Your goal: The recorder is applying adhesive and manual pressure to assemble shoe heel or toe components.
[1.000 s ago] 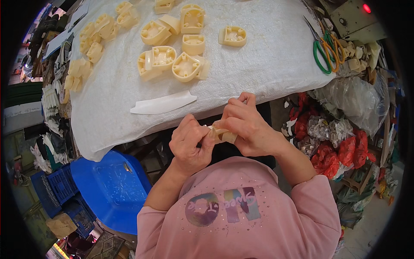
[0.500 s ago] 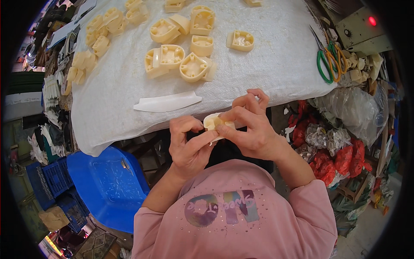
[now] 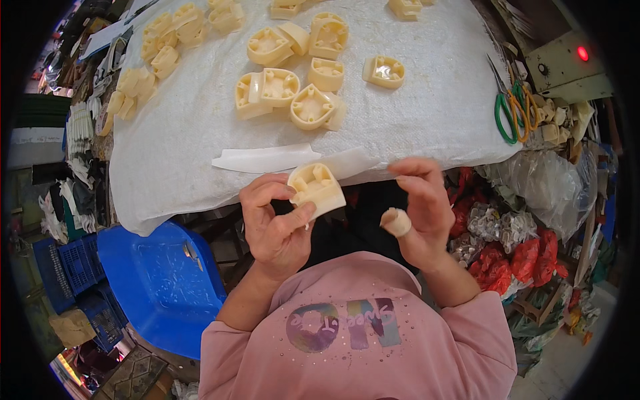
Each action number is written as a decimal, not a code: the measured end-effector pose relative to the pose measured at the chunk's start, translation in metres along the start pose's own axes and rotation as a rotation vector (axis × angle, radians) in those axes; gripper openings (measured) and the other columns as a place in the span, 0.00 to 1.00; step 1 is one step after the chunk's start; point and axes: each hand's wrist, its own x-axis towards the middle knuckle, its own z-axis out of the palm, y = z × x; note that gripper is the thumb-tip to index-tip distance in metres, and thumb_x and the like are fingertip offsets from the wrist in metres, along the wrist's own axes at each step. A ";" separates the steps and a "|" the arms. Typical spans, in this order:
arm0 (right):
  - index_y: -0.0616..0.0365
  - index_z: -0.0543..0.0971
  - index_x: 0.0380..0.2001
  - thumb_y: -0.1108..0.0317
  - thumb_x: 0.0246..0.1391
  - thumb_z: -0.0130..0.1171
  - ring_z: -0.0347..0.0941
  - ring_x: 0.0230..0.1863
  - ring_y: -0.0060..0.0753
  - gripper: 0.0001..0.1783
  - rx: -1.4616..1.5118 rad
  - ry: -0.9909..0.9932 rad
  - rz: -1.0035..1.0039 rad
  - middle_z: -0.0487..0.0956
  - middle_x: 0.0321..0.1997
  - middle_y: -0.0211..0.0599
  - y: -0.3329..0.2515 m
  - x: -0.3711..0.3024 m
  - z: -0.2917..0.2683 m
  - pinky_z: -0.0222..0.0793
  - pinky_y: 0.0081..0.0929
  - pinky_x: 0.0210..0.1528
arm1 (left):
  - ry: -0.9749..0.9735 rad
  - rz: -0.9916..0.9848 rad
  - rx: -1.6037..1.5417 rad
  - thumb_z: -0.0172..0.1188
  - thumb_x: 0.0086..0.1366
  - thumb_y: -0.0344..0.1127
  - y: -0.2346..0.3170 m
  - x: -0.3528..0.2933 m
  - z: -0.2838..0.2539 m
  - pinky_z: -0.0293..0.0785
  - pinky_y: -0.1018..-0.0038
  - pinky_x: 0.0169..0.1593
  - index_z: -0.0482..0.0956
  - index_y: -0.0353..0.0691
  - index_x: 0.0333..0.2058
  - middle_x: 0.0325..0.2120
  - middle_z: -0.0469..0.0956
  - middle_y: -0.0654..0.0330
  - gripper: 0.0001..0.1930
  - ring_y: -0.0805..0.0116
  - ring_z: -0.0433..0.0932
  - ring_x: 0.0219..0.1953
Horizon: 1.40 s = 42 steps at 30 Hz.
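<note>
My left hand [image 3: 277,223] pinches a cream plastic shoe heel [image 3: 316,188] between thumb and fingers, just off the table's near edge. The heel is U-shaped and hollow, with its open side up. A white strip [image 3: 350,163] reaches to the right from behind it; whether it is stuck to the heel I cannot tell. Another white strip [image 3: 267,159] with a curved edge lies flat on the table beyond my left hand. My right hand [image 3: 423,210] is apart from the heel, fingers spread and slightly blurred, a beige wrap around its thumb.
Several more heels [image 3: 313,107] lie in groups on the white-covered table [image 3: 427,113]. Green- and orange-handled scissors [image 3: 513,113] rest at its right edge, near a metal box [image 3: 567,63] with a red light. A blue plastic tub [image 3: 160,287] stands at lower left; red bags [image 3: 513,257] sit at right.
My right hand has let go of the heel and moved right, its fingers opening. My left hand keeps the heel, now turned with its hollow more visible, and a white strip shows behind it.
</note>
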 end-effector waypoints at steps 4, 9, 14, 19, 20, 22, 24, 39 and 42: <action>0.62 0.64 0.51 0.69 0.54 0.58 0.71 0.44 0.28 0.23 0.600 0.200 0.658 0.73 0.46 0.41 0.006 -0.028 0.022 0.69 0.24 0.41 | -0.071 0.059 -0.016 0.67 0.48 0.22 0.010 -0.001 0.004 0.69 0.64 0.46 0.73 0.46 0.34 0.39 0.65 0.56 0.17 0.54 0.68 0.46; 0.66 0.67 0.48 0.66 0.61 0.49 0.73 0.46 0.31 0.16 0.709 0.244 0.550 0.74 0.44 0.41 0.002 -0.026 0.027 0.71 0.34 0.52 | -0.144 0.185 -0.157 0.62 0.43 0.18 0.008 -0.003 0.011 0.74 0.64 0.38 0.73 0.38 0.31 0.37 0.73 0.52 0.15 0.55 0.75 0.35; 0.68 0.73 0.42 0.69 0.60 0.47 0.73 0.43 0.25 0.13 0.634 0.153 0.608 0.76 0.42 0.39 -0.002 -0.027 0.015 0.71 0.27 0.48 | -0.224 0.222 0.012 0.61 0.44 0.20 0.017 0.005 0.015 0.74 0.66 0.34 0.73 0.36 0.26 0.36 0.74 0.53 0.09 0.57 0.75 0.31; 0.68 0.74 0.41 0.71 0.58 0.46 0.72 0.39 0.20 0.13 0.522 0.065 0.618 0.78 0.39 0.37 0.000 -0.022 0.011 0.69 0.21 0.42 | -0.305 0.233 0.111 0.61 0.43 0.20 0.021 0.008 0.017 0.64 0.71 0.25 0.70 0.37 0.21 0.31 0.72 0.54 0.08 0.62 0.72 0.25; 0.68 0.75 0.40 0.71 0.58 0.46 0.71 0.38 0.20 0.13 0.519 0.045 0.632 0.78 0.39 0.37 0.001 -0.023 0.010 0.69 0.21 0.42 | -0.309 0.233 0.108 0.61 0.43 0.20 0.021 0.008 0.018 0.64 0.71 0.25 0.70 0.37 0.21 0.31 0.72 0.54 0.08 0.62 0.72 0.25; 0.68 0.75 0.40 0.72 0.57 0.46 0.71 0.37 0.20 0.13 0.515 0.025 0.645 0.78 0.39 0.38 0.002 -0.024 0.008 0.69 0.21 0.41 | -0.341 0.216 0.137 0.60 0.42 0.20 0.023 0.009 0.020 0.59 0.72 0.23 0.69 0.37 0.20 0.29 0.70 0.55 0.09 0.64 0.69 0.23; 0.69 0.75 0.39 0.71 0.58 0.46 0.72 0.38 0.21 0.12 0.567 0.030 0.696 0.78 0.40 0.39 0.002 -0.026 0.008 0.70 0.22 0.42 | -0.354 0.207 0.146 0.60 0.42 0.21 0.025 0.009 0.019 0.59 0.72 0.22 0.68 0.37 0.19 0.28 0.70 0.56 0.09 0.64 0.69 0.23; 0.71 0.73 0.35 0.68 0.57 0.43 0.77 0.35 0.28 0.15 0.367 -0.117 0.632 0.79 0.32 0.45 0.003 -0.019 0.006 0.73 0.24 0.39 | -0.436 0.152 0.274 0.58 0.39 0.23 0.027 0.012 0.021 0.59 0.71 0.24 0.69 0.36 0.21 0.24 0.68 0.57 0.07 0.64 0.67 0.23; 0.71 0.74 0.34 0.66 0.58 0.44 0.77 0.34 0.28 0.15 0.169 -0.224 0.575 0.79 0.32 0.46 0.001 -0.017 0.003 0.72 0.25 0.39 | -0.433 0.125 0.245 0.58 0.40 0.21 0.024 0.011 0.021 0.62 0.70 0.25 0.70 0.35 0.22 0.25 0.69 0.56 0.08 0.63 0.68 0.24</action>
